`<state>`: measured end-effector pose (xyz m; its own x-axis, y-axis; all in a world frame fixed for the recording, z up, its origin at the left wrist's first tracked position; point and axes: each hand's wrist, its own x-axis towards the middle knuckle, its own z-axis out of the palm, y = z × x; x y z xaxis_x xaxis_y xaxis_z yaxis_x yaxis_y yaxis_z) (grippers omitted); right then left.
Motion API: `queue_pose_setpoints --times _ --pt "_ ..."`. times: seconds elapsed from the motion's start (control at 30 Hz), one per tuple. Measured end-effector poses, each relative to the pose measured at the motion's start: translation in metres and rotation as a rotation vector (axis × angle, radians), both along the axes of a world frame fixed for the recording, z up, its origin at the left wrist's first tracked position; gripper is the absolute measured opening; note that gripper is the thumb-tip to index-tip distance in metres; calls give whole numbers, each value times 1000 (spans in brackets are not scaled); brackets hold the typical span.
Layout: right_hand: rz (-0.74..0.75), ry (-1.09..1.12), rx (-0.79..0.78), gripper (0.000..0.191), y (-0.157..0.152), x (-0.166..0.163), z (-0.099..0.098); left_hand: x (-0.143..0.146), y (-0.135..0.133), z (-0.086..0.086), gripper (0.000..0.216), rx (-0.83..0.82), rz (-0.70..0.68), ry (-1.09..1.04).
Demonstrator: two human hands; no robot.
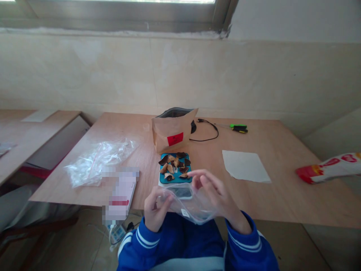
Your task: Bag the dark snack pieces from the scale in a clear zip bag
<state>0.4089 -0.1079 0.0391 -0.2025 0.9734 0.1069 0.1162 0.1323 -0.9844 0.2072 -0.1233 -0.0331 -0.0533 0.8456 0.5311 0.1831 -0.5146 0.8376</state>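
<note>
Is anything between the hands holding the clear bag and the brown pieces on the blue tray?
Nothing visible. The clear bag, held by both the left hand and right hand, sits just before the brown pieces.

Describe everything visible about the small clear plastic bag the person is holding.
The small clear plastic bag is thin, transparent and crumpled, with a small white label low on its front. It looks empty, as far as can be seen. It hangs at the table's near edge, just in front of the teal tray of brown pieces. The left hand pinches its left side, and the right hand holds the right side, fingers spread above its top.
</note>
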Motion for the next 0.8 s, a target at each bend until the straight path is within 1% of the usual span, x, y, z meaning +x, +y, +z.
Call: queue_pose_setpoints --times 0.03,0.07,0.1,0.13,0.17,0.2,0.27,0.33,0.43,0.53,0.6,0.63,0.7,0.77,0.8 --pt "-41 65 -10 42 6 2 -8 1 3 -1 8 -35 20 -59" --pt "-101 82 -6 42 12 4 -16 0 6 0 10 -60 40 -107" --pt "-166 43 7 39 16 6 -26 -1 10 2 11 -76 64 -152" --pt "-218 -38 28 34 19 7 -36 -2 15 5 12 -93 90 -192" --pt "-239 -143 53 28 21 8 -46 -4 21 9 13 -109 114 -227" --pt "-234 -250 86 23 22 7 -55 -5 27 13 15 -124 133 -254" --pt "-207 -424 162 21 22 3 -72 -6 42 20 19 -150 155 -290" --pt "-239 -556 239 23 21 -2 -83 -3 56 27 22 -162 152 -323" --pt "-319 -693 319 21 21 -9 -91 6 72 34 25 -176 119 -389" --pt "-314 -690 320 17 20 -7 -89 14 80 37 26 -211 81 -436" --pt "-326 -607 295 16 19 1 -83 17 81 36 26 -223 63 -465" --pt "-364 -553 274 16 19 6 -78 17 81 35 26 -225 58 -478" --pt "-513 -438 216 20 19 18 -62 18 82 32 26 -227 48 -494" --pt "-690 -317 178 25 21 28 -39 19 82 31 26 -238 39 -500" --pt "-755 -262 186 27 23 31 -25 20 83 30 27 -244 35 -503"
